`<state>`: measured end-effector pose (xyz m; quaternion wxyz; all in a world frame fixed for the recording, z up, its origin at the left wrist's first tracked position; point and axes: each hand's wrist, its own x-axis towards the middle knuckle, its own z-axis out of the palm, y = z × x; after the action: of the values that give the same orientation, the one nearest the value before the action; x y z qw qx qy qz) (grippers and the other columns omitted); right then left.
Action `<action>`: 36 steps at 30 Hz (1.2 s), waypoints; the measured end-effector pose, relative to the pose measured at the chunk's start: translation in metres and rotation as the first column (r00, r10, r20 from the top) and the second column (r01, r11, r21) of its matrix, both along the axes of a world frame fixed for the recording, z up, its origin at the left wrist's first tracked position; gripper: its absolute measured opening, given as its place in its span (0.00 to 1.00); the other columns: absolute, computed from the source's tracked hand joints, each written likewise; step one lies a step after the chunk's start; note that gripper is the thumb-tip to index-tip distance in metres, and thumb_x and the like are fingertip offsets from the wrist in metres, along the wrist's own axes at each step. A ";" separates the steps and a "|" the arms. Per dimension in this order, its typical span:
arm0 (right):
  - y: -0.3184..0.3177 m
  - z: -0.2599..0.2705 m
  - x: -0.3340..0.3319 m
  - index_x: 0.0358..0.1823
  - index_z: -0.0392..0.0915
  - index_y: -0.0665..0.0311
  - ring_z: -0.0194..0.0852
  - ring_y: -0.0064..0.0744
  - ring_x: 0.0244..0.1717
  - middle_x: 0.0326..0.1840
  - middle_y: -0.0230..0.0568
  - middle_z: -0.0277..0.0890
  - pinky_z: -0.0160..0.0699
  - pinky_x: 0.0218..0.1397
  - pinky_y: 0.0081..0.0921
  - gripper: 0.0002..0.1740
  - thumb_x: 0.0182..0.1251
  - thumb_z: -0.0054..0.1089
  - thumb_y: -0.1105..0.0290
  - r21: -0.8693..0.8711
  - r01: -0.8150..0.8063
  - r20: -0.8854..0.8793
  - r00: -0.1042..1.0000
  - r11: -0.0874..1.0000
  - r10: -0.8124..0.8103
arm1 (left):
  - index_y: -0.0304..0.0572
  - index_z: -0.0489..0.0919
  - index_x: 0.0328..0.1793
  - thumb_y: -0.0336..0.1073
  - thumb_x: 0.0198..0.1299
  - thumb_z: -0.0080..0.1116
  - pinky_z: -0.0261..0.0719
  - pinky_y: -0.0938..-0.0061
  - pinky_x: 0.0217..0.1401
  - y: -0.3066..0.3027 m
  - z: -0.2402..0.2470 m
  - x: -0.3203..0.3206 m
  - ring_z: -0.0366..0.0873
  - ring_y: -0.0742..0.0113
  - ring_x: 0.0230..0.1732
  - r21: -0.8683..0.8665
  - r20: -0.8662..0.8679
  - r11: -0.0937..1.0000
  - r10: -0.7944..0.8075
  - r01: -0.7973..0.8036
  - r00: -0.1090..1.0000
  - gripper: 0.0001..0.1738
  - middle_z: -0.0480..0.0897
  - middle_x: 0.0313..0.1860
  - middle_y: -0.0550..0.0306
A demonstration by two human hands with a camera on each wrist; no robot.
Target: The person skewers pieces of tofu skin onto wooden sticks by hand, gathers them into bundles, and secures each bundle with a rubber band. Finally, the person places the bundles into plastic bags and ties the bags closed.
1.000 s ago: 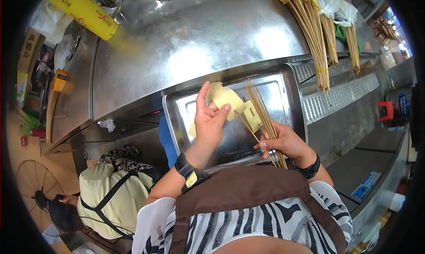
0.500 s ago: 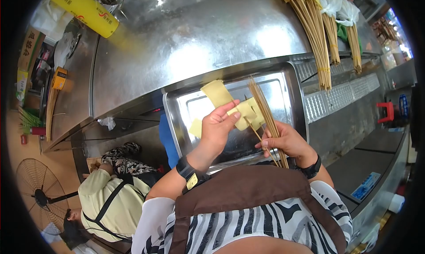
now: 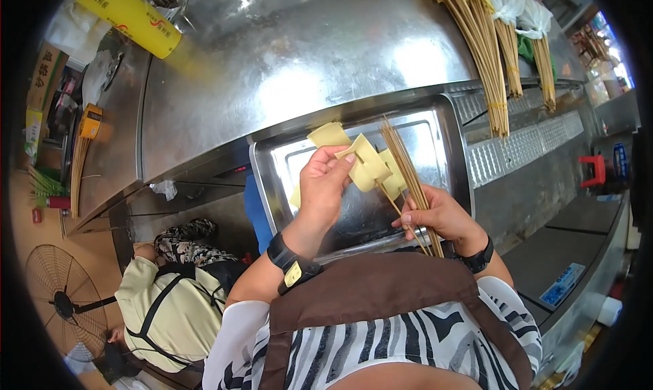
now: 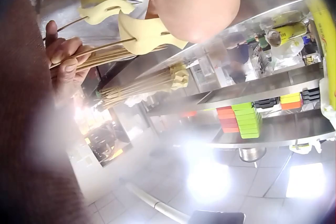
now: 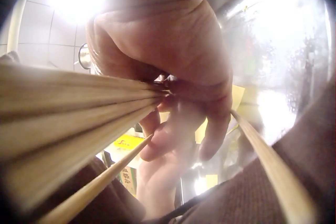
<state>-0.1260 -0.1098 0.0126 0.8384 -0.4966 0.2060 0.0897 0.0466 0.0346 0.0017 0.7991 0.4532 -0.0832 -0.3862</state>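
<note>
Between thumb and fingers, my left hand [image 3: 321,189] pinches the edge of a thin, pale yellow sheet [image 3: 362,165]. A bamboo skewer [image 4: 86,51] runs through that sheet, which curves in the left wrist view. My right hand [image 3: 439,216] grips the lower part of this skewer along with a bundle of bare skewers [image 3: 407,165]. Behind the first sheet, a second skewered sheet [image 4: 105,11] shows. Another yellow sheet [image 3: 326,133] appears just beyond my left fingers, partly hidden by them. Below both hands is a shallow metal tray [image 3: 260,186], with a yellow piece [image 3: 294,196] at its left.
A steel counter [image 3: 224,84] stretches beyond the tray. Skewer bundles [image 3: 490,84] with yellow tops overhang its right edge. A yellow printed roll [image 3: 132,19] lies at the far left. Another person [image 3: 166,312] is low on the left, near a fan [image 3: 64,298].
My left hand moved right to the skewer's upper end, then back left. The loosely held sheet now has the skewer through it. My right hand stays nearly still. The other person shifts.
</note>
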 end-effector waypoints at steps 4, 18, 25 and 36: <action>-0.004 0.002 0.000 0.33 0.64 0.60 0.80 0.26 0.24 0.26 0.32 0.73 0.78 0.55 0.32 0.11 0.62 0.61 0.77 0.025 0.011 -0.006 1.000 1.000 -0.011 | 0.33 0.71 0.53 0.25 0.64 0.54 0.81 0.76 0.45 0.000 -0.004 -0.004 0.81 0.69 0.44 0.096 0.130 0.994 -0.059 0.046 0.990 0.12 0.82 0.45 0.49; -0.007 0.007 -0.003 0.36 0.67 0.62 0.79 0.25 0.24 0.27 0.30 0.70 0.79 0.53 0.35 0.11 0.60 0.62 0.77 0.017 0.036 -0.030 0.999 0.999 -0.036 | 0.35 0.67 0.61 0.21 0.61 0.53 0.80 0.69 0.52 -0.001 0.000 -0.026 0.80 0.64 0.51 0.057 -0.061 0.963 -0.261 0.265 0.963 0.21 0.80 0.52 0.49; -0.007 0.006 -0.004 0.40 0.68 0.65 0.80 0.24 0.26 0.31 0.31 0.72 0.81 0.47 0.27 0.11 0.61 0.61 0.77 0.039 0.043 -0.047 0.998 0.998 -0.041 | 0.35 0.70 0.59 0.27 0.65 0.51 0.82 0.68 0.52 -0.002 0.002 -0.024 0.81 0.64 0.50 0.076 -0.101 0.939 -0.329 0.337 0.939 0.16 0.81 0.50 0.51; -0.010 0.019 -0.009 0.45 0.73 0.67 0.75 0.21 0.30 0.35 0.33 0.75 0.77 0.35 0.19 0.08 0.68 0.54 0.70 -0.045 0.024 0.009 1.000 0.999 -0.024 | 0.36 0.74 0.55 0.35 0.68 0.50 0.84 0.68 0.47 -0.025 -0.016 -0.012 0.82 0.65 0.45 0.243 -0.130 0.873 -0.403 0.423 0.906 0.13 0.81 0.48 0.52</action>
<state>-0.1353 -0.1200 0.0317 0.8287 -0.5134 0.2104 0.0728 0.0347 0.0098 -0.0139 0.6328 0.5129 -0.0956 -0.5721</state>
